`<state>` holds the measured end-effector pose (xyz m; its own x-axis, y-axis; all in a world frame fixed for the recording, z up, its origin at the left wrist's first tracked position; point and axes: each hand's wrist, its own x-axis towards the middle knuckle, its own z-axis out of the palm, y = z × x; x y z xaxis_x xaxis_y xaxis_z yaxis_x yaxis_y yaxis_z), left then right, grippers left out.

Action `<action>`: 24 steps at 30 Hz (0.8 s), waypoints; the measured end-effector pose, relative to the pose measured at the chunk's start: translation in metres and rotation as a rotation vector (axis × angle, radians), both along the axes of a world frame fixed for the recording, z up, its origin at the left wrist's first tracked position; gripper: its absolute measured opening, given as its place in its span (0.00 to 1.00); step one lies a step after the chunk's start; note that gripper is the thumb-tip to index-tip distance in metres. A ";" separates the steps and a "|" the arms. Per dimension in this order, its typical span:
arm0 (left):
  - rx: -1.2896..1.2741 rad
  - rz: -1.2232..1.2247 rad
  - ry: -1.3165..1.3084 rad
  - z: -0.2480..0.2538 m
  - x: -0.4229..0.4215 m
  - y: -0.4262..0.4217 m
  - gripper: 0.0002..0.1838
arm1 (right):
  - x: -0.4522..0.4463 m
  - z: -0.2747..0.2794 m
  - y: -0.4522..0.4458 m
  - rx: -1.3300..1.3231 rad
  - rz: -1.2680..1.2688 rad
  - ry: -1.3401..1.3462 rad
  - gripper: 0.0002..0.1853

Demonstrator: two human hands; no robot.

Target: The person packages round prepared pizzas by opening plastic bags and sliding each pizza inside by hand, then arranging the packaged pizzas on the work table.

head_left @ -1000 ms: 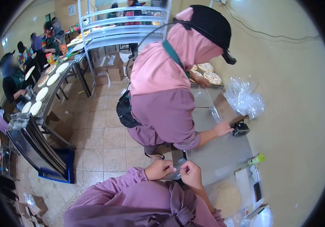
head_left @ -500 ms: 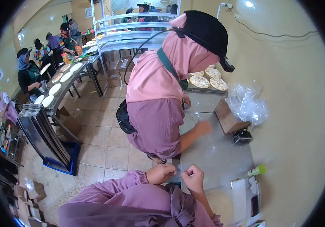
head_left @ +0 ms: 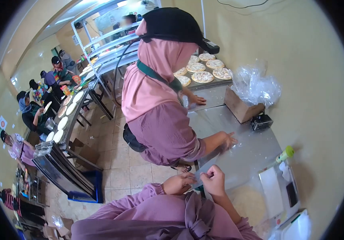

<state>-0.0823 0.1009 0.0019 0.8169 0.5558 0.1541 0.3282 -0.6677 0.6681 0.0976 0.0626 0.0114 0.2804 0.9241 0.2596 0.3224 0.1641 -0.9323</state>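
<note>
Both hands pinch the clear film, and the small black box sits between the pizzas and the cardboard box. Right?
No: the head view shows the small black box on the near side of the cardboard box, away from the pizzas. Left hand and right hand do pinch the clear film.

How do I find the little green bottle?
Start at the shiny metal table by the yellow wall. Along the wall side, look between the small black box and the flat white thing. The bottle is bright green, unlike those two neighbors.
</note>
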 end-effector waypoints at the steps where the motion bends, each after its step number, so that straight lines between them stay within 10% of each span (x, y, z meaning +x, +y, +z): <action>1: 0.001 -0.012 0.010 0.001 0.000 0.001 0.17 | 0.003 0.002 -0.002 -0.007 -0.019 0.039 0.12; 12: 0.123 0.089 0.053 0.004 -0.006 0.030 0.21 | 0.048 0.002 -0.036 0.064 -0.223 0.253 0.11; 17: -0.211 0.028 -0.233 -0.050 -0.017 0.049 0.21 | 0.032 -0.020 -0.053 -0.104 -0.312 0.188 0.06; 24: -0.168 -0.051 0.131 -0.008 -0.037 0.097 0.26 | 0.016 -0.010 -0.046 -0.120 -0.533 -0.078 0.13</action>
